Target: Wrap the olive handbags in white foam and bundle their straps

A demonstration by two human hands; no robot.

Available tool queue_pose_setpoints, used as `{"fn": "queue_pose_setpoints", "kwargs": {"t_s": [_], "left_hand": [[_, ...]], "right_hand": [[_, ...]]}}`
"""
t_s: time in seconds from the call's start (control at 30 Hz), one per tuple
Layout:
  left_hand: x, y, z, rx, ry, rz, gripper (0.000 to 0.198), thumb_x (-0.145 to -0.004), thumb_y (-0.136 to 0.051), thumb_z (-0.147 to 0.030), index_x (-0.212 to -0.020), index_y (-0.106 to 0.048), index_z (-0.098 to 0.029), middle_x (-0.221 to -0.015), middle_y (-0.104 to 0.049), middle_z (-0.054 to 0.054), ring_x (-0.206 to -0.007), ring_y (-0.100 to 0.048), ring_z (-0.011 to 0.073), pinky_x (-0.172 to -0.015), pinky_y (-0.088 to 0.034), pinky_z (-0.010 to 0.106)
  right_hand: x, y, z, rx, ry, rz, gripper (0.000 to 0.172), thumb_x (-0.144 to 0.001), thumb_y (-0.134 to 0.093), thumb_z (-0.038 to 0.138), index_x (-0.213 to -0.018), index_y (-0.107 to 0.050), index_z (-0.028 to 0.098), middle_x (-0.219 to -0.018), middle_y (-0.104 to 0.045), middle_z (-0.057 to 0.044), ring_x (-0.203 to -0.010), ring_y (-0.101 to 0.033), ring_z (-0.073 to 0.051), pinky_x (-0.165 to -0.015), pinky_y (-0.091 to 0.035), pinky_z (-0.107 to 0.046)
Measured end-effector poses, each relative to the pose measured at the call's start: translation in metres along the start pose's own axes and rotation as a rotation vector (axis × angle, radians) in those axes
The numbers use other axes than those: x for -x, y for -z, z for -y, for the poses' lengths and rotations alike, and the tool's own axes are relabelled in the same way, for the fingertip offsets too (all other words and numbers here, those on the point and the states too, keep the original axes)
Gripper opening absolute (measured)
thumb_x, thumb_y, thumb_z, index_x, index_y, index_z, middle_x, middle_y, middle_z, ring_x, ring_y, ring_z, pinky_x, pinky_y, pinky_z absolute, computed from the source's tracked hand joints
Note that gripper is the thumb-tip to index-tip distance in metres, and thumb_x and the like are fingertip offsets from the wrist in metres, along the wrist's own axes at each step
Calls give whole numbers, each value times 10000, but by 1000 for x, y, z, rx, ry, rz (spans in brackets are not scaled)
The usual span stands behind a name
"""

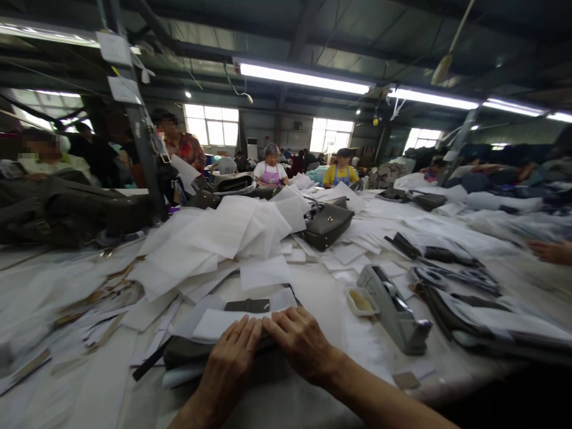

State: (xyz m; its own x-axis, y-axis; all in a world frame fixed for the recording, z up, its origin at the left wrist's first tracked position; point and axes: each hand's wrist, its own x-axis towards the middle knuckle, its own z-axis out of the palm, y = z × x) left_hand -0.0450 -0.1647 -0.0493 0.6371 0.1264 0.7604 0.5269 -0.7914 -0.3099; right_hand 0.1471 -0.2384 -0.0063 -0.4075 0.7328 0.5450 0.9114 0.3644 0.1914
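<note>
A dark olive handbag (183, 353) lies on the worktable in front of me, with a white packing sheet (214, 325) over its top. My left hand (235, 354) has its fingers bent over the near edge of that sheet, close together. Right beside it, my right hand (301, 339) curls its fingers at the sheet's right part, the fingertips of both hands nearly meeting. Both thumbs are mostly hidden beneath the hands. A dark strap end (152, 359) sticks out at the bag's left side.
To the right stand a grey tape dispenser (395, 313) and a small white dish (361, 302). White sheets (223, 229) are heaped beyond the bag, near another dark handbag (328, 223). More bag pieces (487, 322) lie at right. A co-worker's hand (552, 251) shows at the right edge.
</note>
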Motion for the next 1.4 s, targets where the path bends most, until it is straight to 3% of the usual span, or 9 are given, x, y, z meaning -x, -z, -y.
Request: {"fn": "queue_pose_setpoints", "kwargs": {"t_s": [0.13, 0.27, 0.47, 0.63, 0.83, 1.0, 1.1, 1.27, 1.4], "left_hand": [[9, 7, 5, 56, -34, 21, 447, -918, -368, -82, -1324, -536, -166, -1239, -647, 68, -1204, -571, 182, -1098, -389, 315], [12, 12, 4, 146, 10, 17, 453, -919, -361, -72, -1319, -550, -170, -1286, -625, 50, -1260, -529, 173, -1175, -284, 307], [8, 16, 4, 150, 33, 27, 521, -895, -340, -25, -1346, -535, -197, -1307, -612, 19, -1301, -490, 164, -1193, -259, 313], [9, 18, 4, 92, 17, 113, 486, -933, -336, -77, -1351, -537, -224, -1369, -562, 6, -1343, -442, 172, -1219, -194, 321], [10, 18, 2, 98, -4, 162, 494, -938, -309, -90, -1368, -518, -217, -1430, -506, 8, -1382, -389, 197, -1227, -175, 342], [9, 16, 2, 102, -8, 158, 484, -923, -335, -80, -1341, -537, -218, -1428, -508, -9, -1405, -348, 191, -1227, -171, 333], [10, 14, 6, 67, -71, 153, 485, -907, -364, -75, -1344, -535, -200, -1425, -511, 2, -1422, -318, 203, -1231, -160, 344], [14, 10, 10, 48, -119, 136, 485, -895, -369, -111, -1343, -539, -187, -1423, -512, 10, -1433, -293, 217, -1236, -145, 359], [20, 2, 12, 41, -133, 124, 514, -882, -340, -82, -1342, -541, -191, -1412, -524, 13, -1427, -306, 214, -1237, -146, 371]], "right_hand": [[8, 13, 5, -178, -16, -13, 352, -942, -554, 351, -1252, -544, 185, -1125, -661, -76, -1013, -572, -219, -914, -458, -374], [31, 33, -25, -290, -81, -79, 394, -945, -559, 390, -1275, -525, 178, -1232, -631, -94, -1153, -543, -225, -1009, -434, -376], [113, 21, -112, 205, -549, -45, 376, -944, -535, 333, -1279, -557, 164, -1308, -596, -150, -1255, -496, -321, -1075, -358, -545], [159, -12, -147, 385, -567, 73, 233, -937, -497, 249, -1030, -700, 182, -1258, -638, -161, -1300, -456, -362, -1142, -185, -604], [135, 3, -154, 314, -532, 124, 345, -911, -468, 85, -1131, -684, 240, -1263, -660, -35, -1248, -512, -312, -1178, -109, -583], [90, 30, -159, 220, -560, 77, 275, -881, -574, 109, -1120, -669, 208, -1215, -679, -53, -1235, -512, -286, -1187, -86, -579], [66, 21, -161, 126, -518, 123, 208, -853, -642, 119, -1038, -674, 210, -1177, -687, -53, -1224, -519, -271, -1192, -84, -553], [45, -13, -159, -41, -530, 249, 282, -730, -810, 204, -973, -667, 187, -1063, -709, -87, -1127, -584, -280, -1150, -227, -549], [57, -3, -158, -48, -588, 200, 325, -797, -748, 210, -1103, -641, 192, -1210, -659, -98, -1135, -583, -260, -1060, -379, -468]]}}
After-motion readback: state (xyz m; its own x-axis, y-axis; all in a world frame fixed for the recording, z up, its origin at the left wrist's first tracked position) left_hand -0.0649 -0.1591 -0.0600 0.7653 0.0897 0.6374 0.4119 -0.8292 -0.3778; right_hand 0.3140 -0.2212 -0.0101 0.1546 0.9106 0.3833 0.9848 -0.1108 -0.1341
